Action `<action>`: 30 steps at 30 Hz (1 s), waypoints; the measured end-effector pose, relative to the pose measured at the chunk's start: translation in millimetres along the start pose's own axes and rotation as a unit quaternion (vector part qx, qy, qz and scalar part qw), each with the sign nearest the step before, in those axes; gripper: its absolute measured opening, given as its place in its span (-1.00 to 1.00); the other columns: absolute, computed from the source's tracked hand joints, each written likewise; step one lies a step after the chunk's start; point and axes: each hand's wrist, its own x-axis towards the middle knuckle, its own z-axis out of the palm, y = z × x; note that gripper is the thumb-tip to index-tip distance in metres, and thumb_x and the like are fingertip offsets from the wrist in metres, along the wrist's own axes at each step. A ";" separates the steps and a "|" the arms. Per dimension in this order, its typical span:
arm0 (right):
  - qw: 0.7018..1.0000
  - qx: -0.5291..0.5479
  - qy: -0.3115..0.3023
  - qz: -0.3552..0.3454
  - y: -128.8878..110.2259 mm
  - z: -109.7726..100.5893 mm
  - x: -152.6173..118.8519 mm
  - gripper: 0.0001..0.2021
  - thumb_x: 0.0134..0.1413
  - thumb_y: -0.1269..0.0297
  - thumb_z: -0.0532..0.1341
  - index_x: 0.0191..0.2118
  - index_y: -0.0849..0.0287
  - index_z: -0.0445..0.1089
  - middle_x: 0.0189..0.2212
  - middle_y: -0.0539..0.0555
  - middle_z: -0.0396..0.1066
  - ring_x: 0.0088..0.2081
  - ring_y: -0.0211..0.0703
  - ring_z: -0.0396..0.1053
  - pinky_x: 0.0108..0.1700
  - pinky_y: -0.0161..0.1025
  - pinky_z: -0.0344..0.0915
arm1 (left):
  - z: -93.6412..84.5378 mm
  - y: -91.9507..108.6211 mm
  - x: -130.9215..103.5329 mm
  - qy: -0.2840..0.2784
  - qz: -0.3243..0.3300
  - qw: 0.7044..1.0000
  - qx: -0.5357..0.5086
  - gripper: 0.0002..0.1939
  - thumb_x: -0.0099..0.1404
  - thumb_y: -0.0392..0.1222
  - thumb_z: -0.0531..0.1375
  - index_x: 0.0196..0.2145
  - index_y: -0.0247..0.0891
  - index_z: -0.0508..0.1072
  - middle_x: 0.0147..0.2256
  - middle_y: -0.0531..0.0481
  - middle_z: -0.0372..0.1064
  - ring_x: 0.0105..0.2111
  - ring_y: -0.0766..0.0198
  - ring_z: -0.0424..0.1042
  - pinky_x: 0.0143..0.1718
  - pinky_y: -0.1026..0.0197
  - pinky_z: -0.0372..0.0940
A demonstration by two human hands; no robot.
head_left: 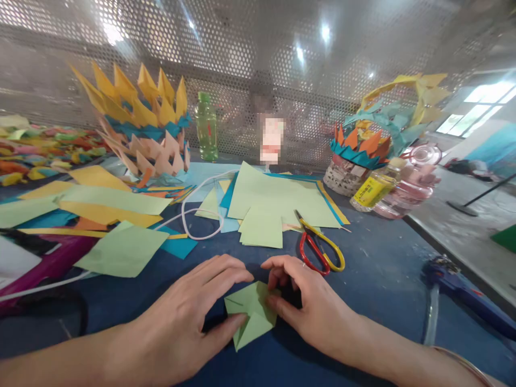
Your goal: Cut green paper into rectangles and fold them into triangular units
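A small folded piece of light green paper (255,317) lies on the dark blue table at the bottom centre, with creases across it. My left hand (189,317) is at its left side, thumb resting on the paper and fingers arched above it, apart from the thumb. From the right, my right hand (306,301) pinches the paper's right edge between thumb and curled fingers. Just beyond my right hand lie scissors (320,244) with one red and one yellow handle. Green paper squares (262,228) rest on larger green sheets (278,196) behind the hands.
Paper strips and scraps (116,199) cover the left, near a purple tool (52,263). A white cable (183,215) loops across. Paper crowns (141,118), bottles (207,129) and a decorated basket (349,172) stand behind. A blue glue gun (467,295) lies right.
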 end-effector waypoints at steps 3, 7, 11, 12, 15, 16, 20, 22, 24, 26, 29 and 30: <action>1.000 -0.013 0.003 -0.025 -0.5 1.6 -0.7 -0.57 0.05 0.57 0.23 0.03 0.08 0.26 -0.22 -0.01 0.39 -0.17 -0.16 0.35 -0.10 -0.17 0.32 | 2.9 -1.3 0.0 -0.017 -0.003 1.000 -0.006 -0.57 0.27 -0.32 0.16 0.08 -0.11 0.26 0.01 -0.01 0.37 0.04 0.17 0.36 0.08 0.18 0.30; 0.996 -0.051 0.003 -0.077 -5.0 2.5 -1.9 -0.66 0.07 0.58 0.23 -0.05 0.11 0.32 -0.14 0.05 0.38 -0.09 -0.11 0.32 0.00 -0.10 0.30 | 6.6 -4.0 1.4 -0.029 0.008 0.999 -0.012 -0.69 0.30 -0.37 0.11 -0.02 -0.13 0.31 -0.03 -0.01 0.36 -0.02 0.18 0.37 0.03 0.15 0.27; 0.994 -0.065 0.009 -0.091 -5.6 4.3 -2.1 -0.64 0.09 0.56 0.25 -0.01 0.13 0.32 -0.08 0.09 0.36 -0.03 -0.07 0.31 0.09 -0.06 0.27 | 10.1 -8.3 4.4 -0.047 0.004 0.999 -0.026 -0.85 0.39 -0.35 0.07 -0.14 -0.17 0.35 -0.12 -0.01 0.34 -0.10 0.19 0.35 -0.03 0.13 0.23; 0.994 -0.064 0.014 -0.092 -5.0 4.9 -2.0 -0.63 0.09 0.54 0.26 0.01 0.13 0.31 -0.07 0.10 0.36 -0.01 -0.06 0.31 0.10 -0.06 0.26 | 10.5 -9.0 5.2 -0.043 0.006 0.999 -0.031 -0.87 0.41 -0.35 0.06 -0.18 -0.18 0.36 -0.15 0.00 0.34 -0.12 0.21 0.34 -0.04 0.14 0.22; 0.994 -0.054 0.036 -0.090 -3.9 6.2 -1.3 -0.58 0.09 0.45 0.31 0.07 0.15 0.28 0.01 0.13 0.35 0.06 -0.02 0.28 0.13 -0.05 0.25 | 9.1 -8.6 7.1 -0.012 0.002 0.998 -0.059 -0.84 0.46 -0.34 0.01 -0.27 -0.20 0.34 -0.27 0.06 0.34 -0.24 0.29 0.34 -0.12 0.23 0.20; 0.994 -0.048 0.037 -0.087 -4.3 6.2 -1.1 -0.54 0.09 0.42 0.32 0.11 0.15 0.26 0.02 0.14 0.36 0.07 -0.02 0.29 0.13 -0.04 0.25 | 8.0 -7.4 7.8 -0.001 -0.006 0.997 -0.073 -0.83 0.47 -0.33 0.01 -0.28 -0.20 0.34 -0.30 0.07 0.33 -0.27 0.33 0.34 -0.16 0.26 0.20; 0.999 0.009 -0.003 -0.040 -9.9 4.9 -0.6 -0.47 0.06 0.35 0.36 0.15 0.09 0.27 -0.13 0.05 0.46 -0.12 -0.06 0.40 -0.05 -0.10 0.35 | 1.5 0.9 10.6 -0.001 -0.069 0.988 -0.137 -0.83 0.46 -0.27 0.02 -0.27 -0.18 0.37 -0.38 0.14 0.34 -0.38 0.41 0.35 -0.30 0.37 0.21; 0.999 0.043 -0.023 -0.003 -12.7 4.5 -0.3 -0.55 0.02 0.35 0.37 0.07 0.06 0.36 -0.23 0.00 0.49 -0.23 -0.11 0.42 -0.19 -0.20 0.37 | -1.6 4.7 12.0 -0.001 -0.109 0.980 -0.164 -0.81 0.46 -0.22 0.03 -0.30 -0.18 0.39 -0.41 0.15 0.37 -0.41 0.40 0.36 -0.34 0.39 0.21; 0.997 0.062 -0.029 0.020 -13.7 4.7 0.1 -0.69 0.01 0.38 0.35 -0.07 0.08 0.44 -0.32 -0.03 0.48 -0.31 -0.16 0.40 -0.29 -0.27 0.34 | -4.1 6.4 13.6 0.018 -0.139 0.973 -0.184 -0.78 0.44 -0.18 0.05 -0.35 -0.18 0.41 -0.45 0.15 0.36 -0.45 0.39 0.34 -0.39 0.39 0.22; 0.997 0.066 -0.013 0.023 -12.5 5.3 0.7 -0.84 0.03 0.41 0.32 -0.21 0.12 0.46 -0.38 -0.04 0.46 -0.36 -0.19 0.38 -0.33 -0.30 0.31 | -5.4 6.0 15.4 0.043 -0.161 0.964 -0.209 -0.77 0.41 -0.15 0.08 -0.39 -0.18 0.42 -0.48 0.15 0.36 -0.47 0.38 0.33 -0.43 0.40 0.24; 0.997 0.065 0.040 -0.008 -9.5 5.1 1.7 -0.92 0.07 0.43 0.28 -0.28 0.14 0.45 -0.37 -0.02 0.45 -0.32 -0.19 0.38 -0.26 -0.28 0.31 | -5.2 3.2 18.4 0.041 -0.214 0.929 -0.299 -0.76 0.39 -0.07 0.10 -0.38 -0.20 0.41 -0.47 0.15 0.33 -0.59 0.43 0.29 -0.57 0.41 0.26; 0.996 0.060 0.058 -0.026 -8.7 4.6 1.9 -0.92 0.08 0.44 0.27 -0.28 0.14 0.44 -0.36 0.00 0.45 -0.30 -0.18 0.38 -0.24 -0.27 0.31 | -4.9 2.2 19.3 0.033 -0.234 0.910 -0.341 -0.76 0.39 -0.03 0.11 -0.37 -0.21 0.41 -0.46 0.14 0.32 -0.61 0.43 0.29 -0.61 0.40 0.28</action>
